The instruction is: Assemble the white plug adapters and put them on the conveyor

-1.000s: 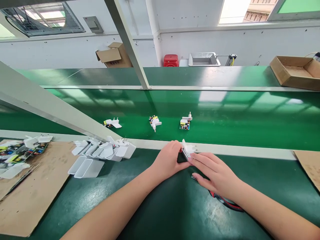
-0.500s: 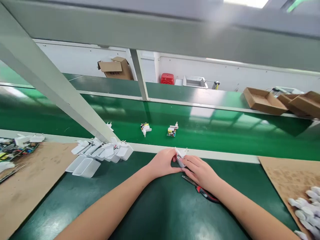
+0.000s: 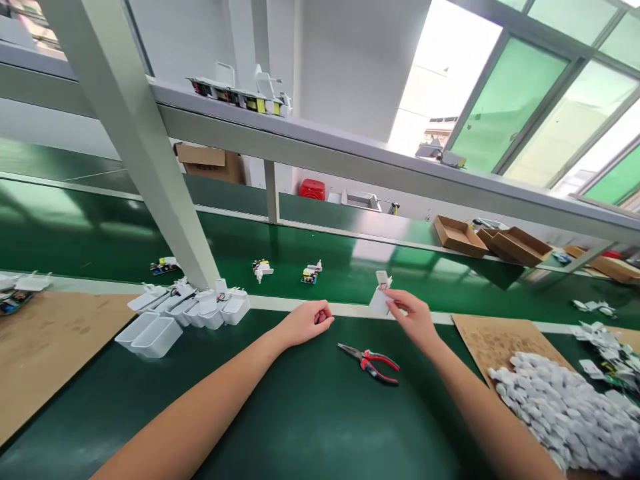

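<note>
My right hand [image 3: 414, 319] pinches a white power adapter housing [image 3: 381, 301] between thumb and fingers, at the pale strip along the bench's far edge. A white flap-like piece stands up from the housing's top. My left hand [image 3: 306, 323] rests over the dark green bench to the left, apart from the housing, its fingers curled in with nothing seen in them. Between and below both hands lie red-and-black long-nose pliers [image 3: 371, 363]. To the left stand several white adapter cases [image 3: 187, 307], some with parts on top, and two open-topped cases [image 3: 156, 335].
Two small circuit boards [image 3: 311, 272] with white parts lie on the green belt [image 3: 340, 267]. Right, a heap of small white pieces [image 3: 565, 400] covers cardboard [image 3: 493, 337]. A slanted post [image 3: 150, 160] rises at the left; a shelf beam [image 3: 350, 163] crosses above.
My hands have parted: the right has carried the housing rightward, while the left has let go and curled. The pliers now show fully. The view has tilted up and turned right.
</note>
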`<move>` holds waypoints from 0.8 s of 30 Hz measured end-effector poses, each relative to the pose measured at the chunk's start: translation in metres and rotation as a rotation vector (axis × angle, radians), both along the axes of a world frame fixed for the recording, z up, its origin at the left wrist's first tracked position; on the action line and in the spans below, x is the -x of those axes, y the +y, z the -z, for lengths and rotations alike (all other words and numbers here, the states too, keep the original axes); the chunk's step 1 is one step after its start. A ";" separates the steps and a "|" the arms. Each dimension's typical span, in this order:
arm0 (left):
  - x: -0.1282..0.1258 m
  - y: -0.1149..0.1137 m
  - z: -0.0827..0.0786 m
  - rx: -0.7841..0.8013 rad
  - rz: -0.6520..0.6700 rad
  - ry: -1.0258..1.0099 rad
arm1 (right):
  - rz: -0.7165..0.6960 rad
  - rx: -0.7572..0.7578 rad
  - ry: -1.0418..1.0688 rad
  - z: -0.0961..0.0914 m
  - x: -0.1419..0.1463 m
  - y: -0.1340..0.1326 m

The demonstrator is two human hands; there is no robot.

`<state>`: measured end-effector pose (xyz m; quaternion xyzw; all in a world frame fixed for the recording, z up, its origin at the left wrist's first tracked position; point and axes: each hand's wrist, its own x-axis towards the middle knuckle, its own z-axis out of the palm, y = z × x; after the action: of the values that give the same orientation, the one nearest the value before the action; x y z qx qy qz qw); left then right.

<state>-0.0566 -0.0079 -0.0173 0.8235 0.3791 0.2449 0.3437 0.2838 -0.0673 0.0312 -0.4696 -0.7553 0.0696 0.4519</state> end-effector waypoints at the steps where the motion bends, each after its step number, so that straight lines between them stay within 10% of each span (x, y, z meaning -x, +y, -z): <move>1: 0.000 0.001 0.000 0.004 0.004 0.006 | 0.045 -0.014 0.012 -0.006 -0.014 -0.009; 8: -0.002 0.003 0.002 -0.021 0.023 0.029 | 0.147 -0.055 -0.089 0.028 -0.051 -0.083; 14: -0.002 0.000 -0.002 -0.076 0.033 0.064 | 0.143 -0.004 -0.151 0.071 -0.043 -0.090; 24: -0.001 0.000 -0.003 -0.078 0.037 0.074 | 0.179 -0.073 -0.121 0.043 -0.053 -0.083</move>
<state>-0.0559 -0.0077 -0.0146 0.8517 0.3666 0.2224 0.3012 0.3373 -0.1504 -0.0122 -0.5217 -0.7382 -0.0272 0.4268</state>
